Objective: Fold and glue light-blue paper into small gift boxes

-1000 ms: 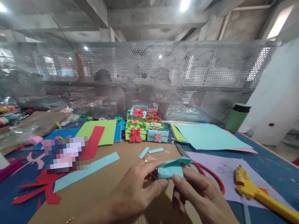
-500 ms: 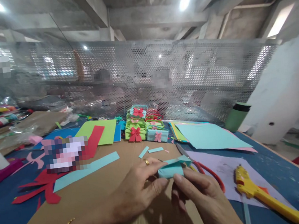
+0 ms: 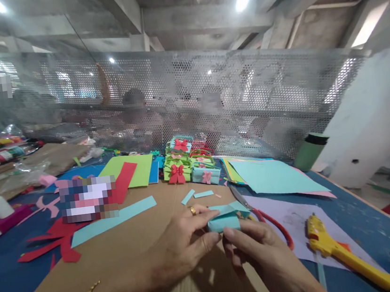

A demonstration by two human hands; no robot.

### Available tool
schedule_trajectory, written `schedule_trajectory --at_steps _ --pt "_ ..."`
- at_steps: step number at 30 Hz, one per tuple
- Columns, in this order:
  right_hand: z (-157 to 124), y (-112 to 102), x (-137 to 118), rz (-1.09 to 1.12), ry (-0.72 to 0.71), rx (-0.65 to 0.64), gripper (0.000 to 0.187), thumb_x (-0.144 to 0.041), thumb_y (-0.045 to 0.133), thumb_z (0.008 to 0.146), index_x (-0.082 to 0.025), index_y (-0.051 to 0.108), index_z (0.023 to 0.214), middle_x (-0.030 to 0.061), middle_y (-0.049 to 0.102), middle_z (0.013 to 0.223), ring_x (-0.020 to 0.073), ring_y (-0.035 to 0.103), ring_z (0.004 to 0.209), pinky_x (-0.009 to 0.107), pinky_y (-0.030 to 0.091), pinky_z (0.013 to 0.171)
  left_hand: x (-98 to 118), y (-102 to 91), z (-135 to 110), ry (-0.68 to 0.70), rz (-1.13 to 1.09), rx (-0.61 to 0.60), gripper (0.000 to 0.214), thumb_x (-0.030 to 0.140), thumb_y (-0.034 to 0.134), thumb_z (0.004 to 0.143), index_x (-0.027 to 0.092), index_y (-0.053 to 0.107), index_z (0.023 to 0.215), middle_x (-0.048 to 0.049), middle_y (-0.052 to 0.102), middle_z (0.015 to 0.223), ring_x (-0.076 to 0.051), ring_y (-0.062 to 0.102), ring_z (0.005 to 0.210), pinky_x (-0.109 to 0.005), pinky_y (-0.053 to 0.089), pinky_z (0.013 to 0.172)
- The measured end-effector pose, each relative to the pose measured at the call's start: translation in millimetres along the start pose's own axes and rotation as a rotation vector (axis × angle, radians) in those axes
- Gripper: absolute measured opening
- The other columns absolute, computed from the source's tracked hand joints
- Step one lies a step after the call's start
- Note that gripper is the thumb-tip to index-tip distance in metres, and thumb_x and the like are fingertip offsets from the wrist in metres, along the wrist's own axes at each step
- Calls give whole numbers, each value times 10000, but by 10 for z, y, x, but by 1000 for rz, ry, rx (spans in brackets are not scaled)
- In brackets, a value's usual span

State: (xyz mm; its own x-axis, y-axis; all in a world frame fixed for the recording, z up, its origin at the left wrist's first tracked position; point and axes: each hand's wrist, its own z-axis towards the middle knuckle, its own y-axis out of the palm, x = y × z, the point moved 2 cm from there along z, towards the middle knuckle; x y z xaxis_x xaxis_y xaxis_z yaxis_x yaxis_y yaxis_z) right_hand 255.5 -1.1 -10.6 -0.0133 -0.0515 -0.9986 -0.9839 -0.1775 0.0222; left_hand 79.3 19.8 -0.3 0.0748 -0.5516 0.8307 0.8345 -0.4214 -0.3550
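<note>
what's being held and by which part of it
Folded blue paper: the left hand holds its left end, the right hand its right side.

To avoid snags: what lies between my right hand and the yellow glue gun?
In the head view, red scissor handles and part of the lilac sheet lie between them.

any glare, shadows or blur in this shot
Head view: glare from an oval white ceiling light; dark shadow on the flat brown cardboard sheet near the right hand; grey perforated metal screen hazy; upper right corner darkened.
</note>
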Motion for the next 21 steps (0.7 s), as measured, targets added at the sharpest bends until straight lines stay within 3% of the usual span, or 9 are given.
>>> schedule_trajectory --at_steps 6,15,21 --pt "2 -28 5 8 -1 -32 357 -516 811 749 -169 731 725 -1 590 689 96 538 569 214 471 528 29 -3 -8 -35 11 9 287 294 525 992 244 722 1193 -96 647 1146 -252 575 1081 -404 442 993" --pt "25 -37 -1 -9 -27 -95 294 -482 791 785 -189 772 777 11 602 723 106 548 608 211 498 536 78 -27 -5 -40 26 -7 293 276 530 992 266 706 1225 -75 652 1139 -247 564 1091 -404 425 1008" --pt "-12 -12 -82 -152 -138 -119 339 -479 726 853 -217 777 1063 29 630 790 125 581 635 221 535 521 36 -45 16 -51 25 -50 259 301 527 1000 211 712 1157 -75 651 1090 -215 576 991 -347 446 917"
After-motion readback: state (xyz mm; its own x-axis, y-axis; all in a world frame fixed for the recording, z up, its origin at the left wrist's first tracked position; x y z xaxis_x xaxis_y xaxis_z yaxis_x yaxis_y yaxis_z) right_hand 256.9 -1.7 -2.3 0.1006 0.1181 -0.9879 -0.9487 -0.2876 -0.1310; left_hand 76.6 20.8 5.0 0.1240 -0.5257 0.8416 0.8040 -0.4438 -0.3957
